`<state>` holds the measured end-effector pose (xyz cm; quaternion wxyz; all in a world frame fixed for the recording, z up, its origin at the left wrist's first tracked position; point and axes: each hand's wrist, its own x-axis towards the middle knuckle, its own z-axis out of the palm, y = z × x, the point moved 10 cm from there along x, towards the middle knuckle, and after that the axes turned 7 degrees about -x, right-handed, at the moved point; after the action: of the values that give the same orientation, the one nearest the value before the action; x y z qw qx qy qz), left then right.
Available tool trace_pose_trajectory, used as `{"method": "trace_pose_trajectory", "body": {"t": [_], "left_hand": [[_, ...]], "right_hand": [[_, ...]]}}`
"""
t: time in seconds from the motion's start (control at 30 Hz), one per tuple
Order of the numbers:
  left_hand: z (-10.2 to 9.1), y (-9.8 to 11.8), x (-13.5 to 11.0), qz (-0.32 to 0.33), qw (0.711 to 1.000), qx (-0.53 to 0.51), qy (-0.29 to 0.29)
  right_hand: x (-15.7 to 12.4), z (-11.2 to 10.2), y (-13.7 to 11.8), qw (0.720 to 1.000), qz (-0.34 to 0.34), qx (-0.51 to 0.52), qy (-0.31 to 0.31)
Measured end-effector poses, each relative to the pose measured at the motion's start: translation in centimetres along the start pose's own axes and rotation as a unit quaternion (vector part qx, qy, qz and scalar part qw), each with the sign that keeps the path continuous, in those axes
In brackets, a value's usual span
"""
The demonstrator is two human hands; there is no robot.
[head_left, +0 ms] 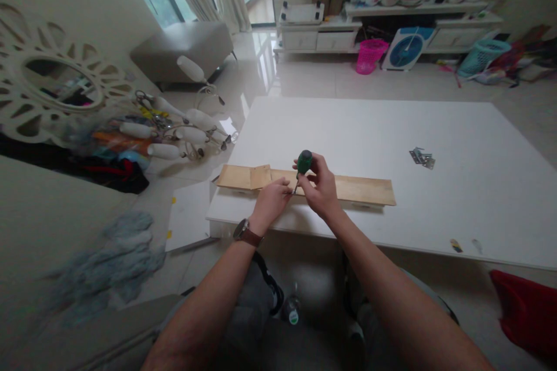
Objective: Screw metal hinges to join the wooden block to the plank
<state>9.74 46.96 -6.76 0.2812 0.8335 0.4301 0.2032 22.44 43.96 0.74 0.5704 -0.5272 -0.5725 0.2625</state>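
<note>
My right hand [322, 188] is closed around a screwdriver [304, 161] with a green and black handle. The screwdriver stands nearly upright, its shaft pointing down at the near edge of a long wooden board [365, 189]. Beside the tip, the fingers of my left hand [272, 200] are pressed together on the board; whatever they pinch there is too small to make out. A short wooden piece [260, 177] lies across the board's left part. Beneath everything is a large white panel [348, 127].
Several metal brackets [422, 158] lie to the right on the panel, with a small yellow and black item [455, 245] near its front edge. A lamp with white shades [191, 134] and a grey cloth [117, 261] are on the left. A plastic bottle [292, 310] is between my legs.
</note>
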Motion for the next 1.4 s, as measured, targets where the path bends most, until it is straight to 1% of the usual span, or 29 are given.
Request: {"method": "trace_pose_trajectory", "body": {"t": [0.1,0.2,0.3,0.57,0.8,0.9,0.97,1.17,1.27,1.4], "left_hand": [[-0.04,-0.03,0.00,-0.002,1.000,-0.005,0.002],[-0.04,0.02,-0.02,0.001,1.000,-0.004,0.000],[-0.07,0.18,-0.06,0.011,1.000,0.006,0.000],[0.01,-0.10,-0.03,-0.008,1.000,0.015,-0.003],[-0.13,0.18,-0.08,0.003,1.000,0.006,-0.002],[-0.02,0.11,-0.10,0.008,1.000,0.002,-0.002],[0.07,-0.02,-0.08,0.004,1.000,0.001,-0.004],[-0.05,0.06,-0.05,-0.005,1.000,0.004,-0.001],[-0.17,0.22,-0.05,0.000,1.000,0.003,0.002],[-0.19,0.23,-0.02,0.000,1.000,0.000,0.001]], "right_hand": [[-0.03,-0.03,-0.14,1.000,-0.007,-0.003,-0.001],[0.11,-0.50,-0.06,0.999,-0.013,-0.028,0.018],[0.24,-0.79,0.23,0.999,-0.004,-0.035,0.032],[-0.03,-0.01,-0.36,1.000,0.003,-0.010,-0.003],[0.07,-0.57,-0.06,0.999,-0.007,-0.030,0.023],[0.10,-0.81,0.28,0.999,0.002,-0.031,0.037],[0.08,-0.74,0.35,0.999,0.010,-0.029,0.034],[-0.16,0.03,-0.17,1.000,0.003,-0.003,-0.010],[-0.22,-0.07,-0.18,1.000,0.003,0.003,-0.008],[-0.09,-0.54,-0.41,1.000,-0.008,-0.009,0.015]]}}
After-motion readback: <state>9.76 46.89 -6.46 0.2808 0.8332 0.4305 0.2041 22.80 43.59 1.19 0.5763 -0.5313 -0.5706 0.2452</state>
